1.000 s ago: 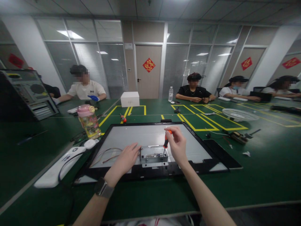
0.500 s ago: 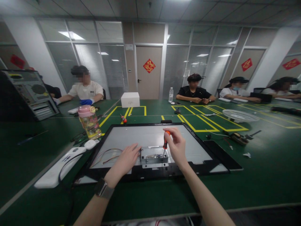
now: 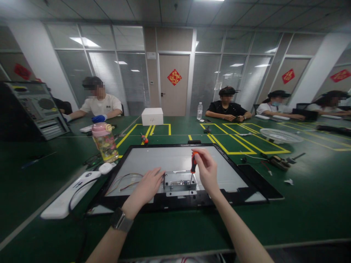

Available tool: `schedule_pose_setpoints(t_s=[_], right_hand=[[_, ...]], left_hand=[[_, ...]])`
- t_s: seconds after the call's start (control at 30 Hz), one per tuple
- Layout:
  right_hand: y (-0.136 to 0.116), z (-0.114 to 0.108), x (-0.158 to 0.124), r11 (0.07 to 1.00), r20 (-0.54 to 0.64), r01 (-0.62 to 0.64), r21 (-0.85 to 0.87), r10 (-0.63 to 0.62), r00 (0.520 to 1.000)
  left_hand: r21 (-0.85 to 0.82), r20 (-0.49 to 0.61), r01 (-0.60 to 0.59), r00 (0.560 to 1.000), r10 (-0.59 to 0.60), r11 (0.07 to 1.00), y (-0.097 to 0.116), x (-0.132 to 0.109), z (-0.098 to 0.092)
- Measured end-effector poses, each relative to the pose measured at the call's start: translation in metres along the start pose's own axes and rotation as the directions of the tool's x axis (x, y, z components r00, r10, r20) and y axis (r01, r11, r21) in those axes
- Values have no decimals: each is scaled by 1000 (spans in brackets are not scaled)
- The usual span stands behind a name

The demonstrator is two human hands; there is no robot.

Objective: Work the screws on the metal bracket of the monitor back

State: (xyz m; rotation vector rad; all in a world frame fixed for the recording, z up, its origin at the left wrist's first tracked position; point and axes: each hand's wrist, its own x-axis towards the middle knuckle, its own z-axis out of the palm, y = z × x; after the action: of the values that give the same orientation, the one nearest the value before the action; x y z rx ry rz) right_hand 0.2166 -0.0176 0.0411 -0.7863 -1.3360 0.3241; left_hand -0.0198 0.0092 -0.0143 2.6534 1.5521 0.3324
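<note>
A flat display panel [image 3: 219,171] with a black frame lies on the green table in front of me. On its lower middle sits a metal bracket [image 3: 179,187] with a hinge-like mechanism. My right hand [image 3: 207,170] grips a red and black screwdriver [image 3: 193,164], held upright with its tip down at the bracket's right side. My left hand [image 3: 148,184] rests flat with fingers stretched out, the fingertips at the bracket's left edge. Beside those fingers, thin coloured wires [image 3: 126,180] lie over the panel.
Left of the panel are a white power bank-like block [image 3: 68,195] with a black cable and a pink-lidded bottle [image 3: 104,142]. A black slab [image 3: 260,182] lies at right, near a dark tool [image 3: 278,162]. Beyond stand a white box [image 3: 152,116] and an open computer case [image 3: 34,109]; people sit opposite.
The screwdriver's handle and my right-hand fingers have shifted very slightly. My left hand stays on the bracket's edge, and the panel keeps its place.
</note>
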Motion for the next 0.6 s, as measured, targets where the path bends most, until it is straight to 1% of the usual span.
schedule_pose_setpoints(t_s=[0.07,0.13,0.2,0.33,0.4,0.5,0.6], right_hand=[[0,0,0,995,3,-65,70,65,998],[0,0,-1,988,9,-93,125,93,996],[1,0,0,990,11,-77,119,76,997],[1,1,1,999,-22,-13,39,14,1000],[1,1,1,998,-15,-40,42,41,999],[0,1,2,989,25,-99,108,97,995],[-1,2,2,982,59,-101,160,93,994]], left_hand=[[-5,13,0,1000,0,1000,1,-1,-2],[-9,15,-3,1000,4,1000,2,-1,-3],[-16,5,-3,1000,3,1000,1,-1,-2],[-25,-15,6,1000,-6,1000,0,0,1],[-24,-16,-3,1000,2,1000,0,0,0],[-15,2,-3,1000,3,1000,2,-1,-3],[-3,11,10,1000,-10,1000,3,-1,-5]])
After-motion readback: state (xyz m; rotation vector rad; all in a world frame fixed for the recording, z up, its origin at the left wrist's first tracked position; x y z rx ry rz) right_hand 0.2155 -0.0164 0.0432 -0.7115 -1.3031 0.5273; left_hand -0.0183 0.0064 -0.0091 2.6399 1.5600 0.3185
